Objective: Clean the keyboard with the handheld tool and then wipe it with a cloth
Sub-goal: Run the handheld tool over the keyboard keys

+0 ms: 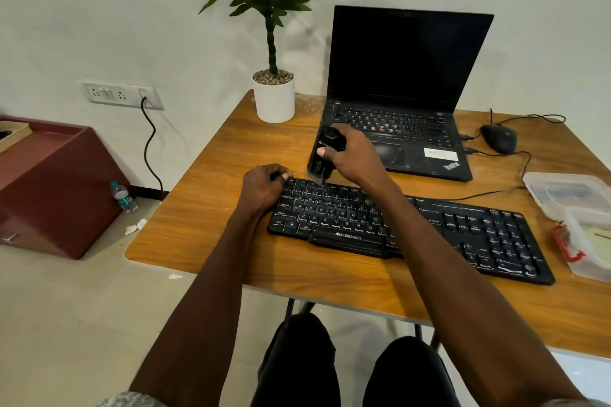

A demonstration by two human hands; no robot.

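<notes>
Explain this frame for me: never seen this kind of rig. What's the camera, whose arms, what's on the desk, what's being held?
There is no machine here: one wide-angle camera worn on a person's head looks down at their bare arms. The right hand grips a black handheld tool, its brush tip down on the top row of a black keyboard. The left hand holds the keyboard's far left corner. On the wooden table also sit an open laptop, a mouse, a potted plant and plastic containers. No cloth is clearly identifiable.

left hand [264, 190]: fingers curled, gripping | right hand [353, 155]: fingers wrapped, thumb pressed | both forearms extended forward
</notes>
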